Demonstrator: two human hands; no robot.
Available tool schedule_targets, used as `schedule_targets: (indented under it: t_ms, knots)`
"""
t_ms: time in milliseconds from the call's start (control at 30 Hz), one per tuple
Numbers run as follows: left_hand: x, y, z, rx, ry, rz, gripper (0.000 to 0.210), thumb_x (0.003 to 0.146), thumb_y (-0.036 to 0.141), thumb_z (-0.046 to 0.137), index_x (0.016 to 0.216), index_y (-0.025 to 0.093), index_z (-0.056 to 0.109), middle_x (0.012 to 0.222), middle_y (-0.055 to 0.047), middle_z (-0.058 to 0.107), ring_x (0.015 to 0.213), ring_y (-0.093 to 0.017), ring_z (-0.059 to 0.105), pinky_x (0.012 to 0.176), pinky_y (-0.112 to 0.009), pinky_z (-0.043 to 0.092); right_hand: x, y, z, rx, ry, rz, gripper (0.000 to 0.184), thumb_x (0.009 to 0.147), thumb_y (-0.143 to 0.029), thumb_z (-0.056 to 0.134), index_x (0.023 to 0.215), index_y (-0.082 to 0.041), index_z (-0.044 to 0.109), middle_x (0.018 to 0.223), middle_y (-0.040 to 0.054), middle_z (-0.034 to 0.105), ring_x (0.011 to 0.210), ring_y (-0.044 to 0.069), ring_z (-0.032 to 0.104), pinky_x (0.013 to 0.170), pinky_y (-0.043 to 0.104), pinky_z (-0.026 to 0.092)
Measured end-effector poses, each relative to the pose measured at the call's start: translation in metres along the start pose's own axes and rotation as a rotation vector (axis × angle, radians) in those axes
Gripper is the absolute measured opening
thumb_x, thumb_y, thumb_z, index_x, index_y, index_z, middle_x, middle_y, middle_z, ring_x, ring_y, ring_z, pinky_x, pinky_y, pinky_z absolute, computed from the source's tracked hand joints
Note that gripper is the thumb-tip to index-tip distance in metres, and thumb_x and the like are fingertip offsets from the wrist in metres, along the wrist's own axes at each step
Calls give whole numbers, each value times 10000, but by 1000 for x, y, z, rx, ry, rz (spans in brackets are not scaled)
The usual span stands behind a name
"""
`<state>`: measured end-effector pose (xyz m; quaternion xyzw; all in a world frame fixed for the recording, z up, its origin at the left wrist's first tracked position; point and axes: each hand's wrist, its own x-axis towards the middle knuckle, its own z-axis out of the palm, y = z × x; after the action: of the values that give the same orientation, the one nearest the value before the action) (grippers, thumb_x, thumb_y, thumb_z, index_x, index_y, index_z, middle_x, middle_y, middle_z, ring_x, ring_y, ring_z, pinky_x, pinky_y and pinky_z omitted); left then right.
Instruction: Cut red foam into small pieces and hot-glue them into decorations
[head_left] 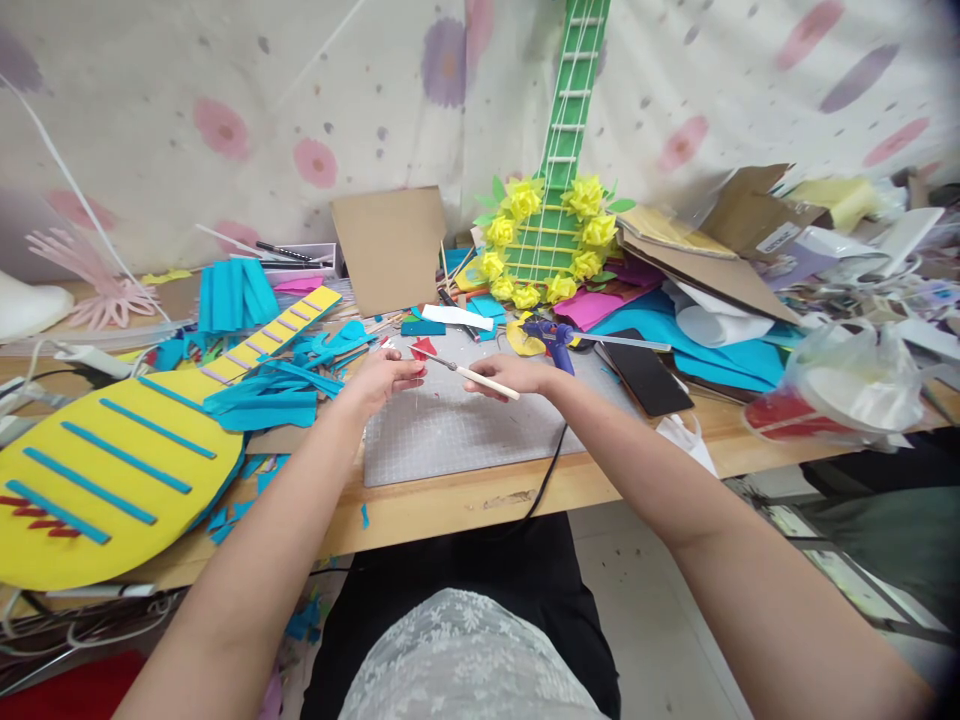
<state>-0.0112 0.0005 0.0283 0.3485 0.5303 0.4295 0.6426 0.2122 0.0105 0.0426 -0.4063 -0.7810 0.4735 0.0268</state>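
Note:
My left hand [384, 380] is closed, fingertips pinched on a small red piece [424, 347], perhaps paper or felt, above the grey cutting mat [420, 455]. My right hand [510, 377] grips a slim tool with a white handle [491, 384] and a thin metal front. That tool points left, its tip close to the red piece; whether they touch I cannot tell. Just beyond my right hand stands a blue glue gun [555, 345] with a clear glue stick in its back.
A yellow guitar-shaped craft [112, 470] lies left, beside blue paper strips [262, 410]. A green one with yellow flowers [555, 235] leans against the curtain. At right are a black phone [645, 372], stacked sheets [720, 345] and a red-and-white bucket [795, 410]. A black cable [551, 470] crosses the table edge.

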Motion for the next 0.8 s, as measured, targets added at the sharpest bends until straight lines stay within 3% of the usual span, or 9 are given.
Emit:
schedule_targets:
  t_ms: [433, 667, 800]
  knots:
    - [-3, 2, 2, 13, 43, -9, 349, 562, 21, 712, 661, 161, 408, 596, -15, 627, 605, -140, 645, 611, -273, 535, 4, 9, -4, -147, 109, 21, 489, 716, -649, 493, 657, -164, 504, 601, -6, 508, 548, 101, 460, 518, 233, 285]
    - [-1, -5, 4, -1, 54, 74, 444, 520, 31, 752, 663, 171, 355, 602, 33, 579, 628, -146, 653, 633, -281, 529, 7, 28, -4, -607, 427, 300, 397, 792, -541, 448, 894, -193, 608, 868, 92, 651, 816, 227, 584, 632, 280, 370]
    - [1, -9, 3, -9, 53, 101, 484, 489, 74, 784, 666, 175, 345, 628, 39, 568, 653, -153, 657, 656, -295, 527, 10, 33, 4, -714, 484, 367, 374, 797, -480, 472, 938, -158, 600, 968, 167, 645, 908, 288, 591, 704, 347, 410]
